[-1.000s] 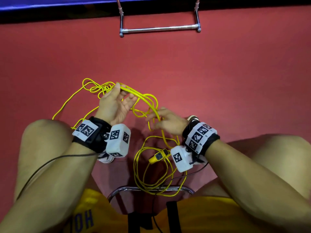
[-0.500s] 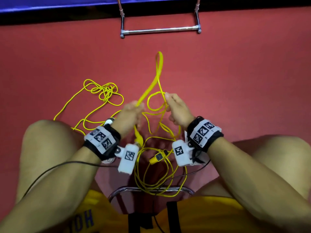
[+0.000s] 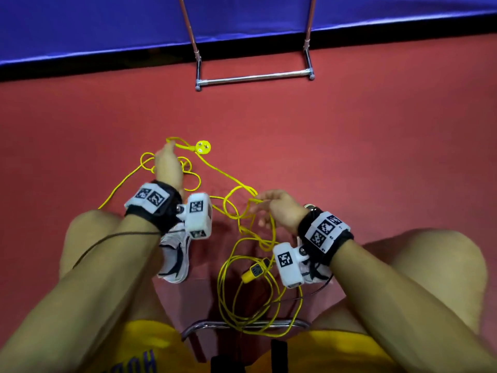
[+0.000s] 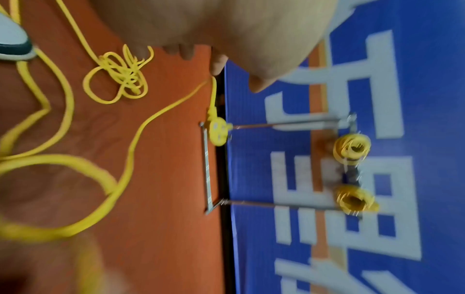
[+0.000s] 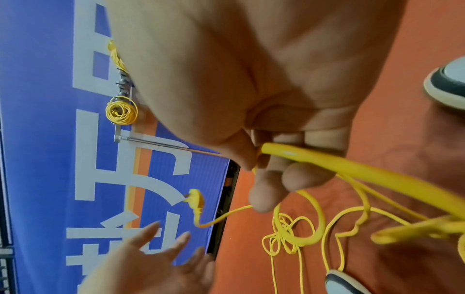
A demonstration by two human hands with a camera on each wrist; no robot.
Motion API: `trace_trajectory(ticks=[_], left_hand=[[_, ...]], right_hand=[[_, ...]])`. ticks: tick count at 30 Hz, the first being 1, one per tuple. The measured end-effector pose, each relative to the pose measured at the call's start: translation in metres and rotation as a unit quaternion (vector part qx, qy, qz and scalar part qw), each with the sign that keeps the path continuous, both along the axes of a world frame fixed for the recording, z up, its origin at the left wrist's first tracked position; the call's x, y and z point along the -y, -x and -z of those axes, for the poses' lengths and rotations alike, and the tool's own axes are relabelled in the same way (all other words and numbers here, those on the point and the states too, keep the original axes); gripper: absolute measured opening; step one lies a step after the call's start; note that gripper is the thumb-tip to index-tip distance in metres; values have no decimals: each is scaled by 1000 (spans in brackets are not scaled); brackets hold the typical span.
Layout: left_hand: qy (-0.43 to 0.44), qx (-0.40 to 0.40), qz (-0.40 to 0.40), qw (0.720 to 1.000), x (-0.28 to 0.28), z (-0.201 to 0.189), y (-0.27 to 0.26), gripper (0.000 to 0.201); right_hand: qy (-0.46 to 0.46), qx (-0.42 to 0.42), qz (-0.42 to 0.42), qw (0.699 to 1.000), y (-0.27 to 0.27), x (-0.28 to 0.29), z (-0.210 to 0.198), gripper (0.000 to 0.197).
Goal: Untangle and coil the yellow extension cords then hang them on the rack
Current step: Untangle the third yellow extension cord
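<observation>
A yellow extension cord [image 3: 236,184] sprawls over the red floor. Its round plug [image 3: 203,147] lies out front, just right of my left hand's fingertips. My left hand [image 3: 166,164] reaches forward over a tangled knot [image 3: 188,170] with fingers straight and spread, as the right wrist view shows it [image 5: 161,256]; a bend of cord [image 4: 213,83] sits at its fingertips, ungripped. My right hand [image 3: 269,211] holds a strand of cord in curled fingers [image 5: 289,179]. The yellow socket end [image 3: 255,271] lies amid loose loops between my feet. The metal rack [image 3: 254,78] stands ahead.
Two coiled yellow cords [image 4: 352,148] [image 4: 354,201] hang on the rack against a blue banner [image 3: 107,22]. My white shoes [image 3: 174,257] flank the loops. A chrome stool rim [image 3: 204,324] sits under me, with cord draped over it.
My left hand let go of the raised cord loop, moved forward and left and opened. The plug end now lies out front. My right hand dropped lower, still holding cord.
</observation>
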State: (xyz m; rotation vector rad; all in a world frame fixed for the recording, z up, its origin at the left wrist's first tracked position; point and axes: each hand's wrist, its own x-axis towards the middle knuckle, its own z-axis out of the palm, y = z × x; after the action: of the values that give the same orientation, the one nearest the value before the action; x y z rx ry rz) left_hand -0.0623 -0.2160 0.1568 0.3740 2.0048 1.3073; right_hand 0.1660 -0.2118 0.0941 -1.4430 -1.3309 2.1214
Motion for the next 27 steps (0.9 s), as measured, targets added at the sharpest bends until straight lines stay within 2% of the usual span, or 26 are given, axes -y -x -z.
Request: trace_trajectory(ticks=[1, 2, 3, 5, 7, 9, 11, 14, 16, 18, 20, 22, 25, 27], left_hand=[[46, -36, 56, 997, 13, 12, -12, 37], [90, 8, 91, 992, 25, 26, -24, 32], [130, 92, 124, 979, 39, 34, -36, 31], [173, 292, 164, 926, 57, 48, -51, 43], [116, 401, 149, 897, 61, 58, -48, 50], [48, 432, 97, 895, 55, 57, -40, 44], [15, 416, 65, 907, 53, 49, -39, 27], [-30, 386, 56, 920, 52, 39, -44, 14], [-48, 317, 115, 940, 55, 34, -49, 10], [-56, 200, 204, 957, 63, 34, -54, 13], [-55, 160, 292, 941, 71, 35, -61, 12], [-61, 183, 340, 920, 75, 37, -67, 15], [-66, 170, 382, 906, 77, 33, -71, 20], [-37, 140, 422, 895, 81, 28, -76, 27]], right_hand=[[2, -14, 2, 1000, 1, 0, 0, 21], [2, -32, 3, 999, 4, 3, -1, 21], [1, -51, 3, 999, 8, 6, -1, 22], [10, -93, -13, 995, 14, 15, -1, 23], [16, -132, -62, 989, 18, 26, -1, 25], [16, -148, -114, 982, 19, 36, -3, 30], [17, -139, -143, 980, 18, 38, -3, 34], [11, -56, -179, 982, 22, 32, -2, 25], [42, -16, -128, 991, 24, 23, 2, 16], [77, -19, -28, 996, 25, 12, 5, 17], [117, -53, 18, 992, 24, 6, 7, 34], [134, -90, 25, 987, 23, 5, 9, 44], [99, -78, 28, 992, 27, 9, 8, 23], [70, -58, 16, 996, 28, 10, 8, 13]])
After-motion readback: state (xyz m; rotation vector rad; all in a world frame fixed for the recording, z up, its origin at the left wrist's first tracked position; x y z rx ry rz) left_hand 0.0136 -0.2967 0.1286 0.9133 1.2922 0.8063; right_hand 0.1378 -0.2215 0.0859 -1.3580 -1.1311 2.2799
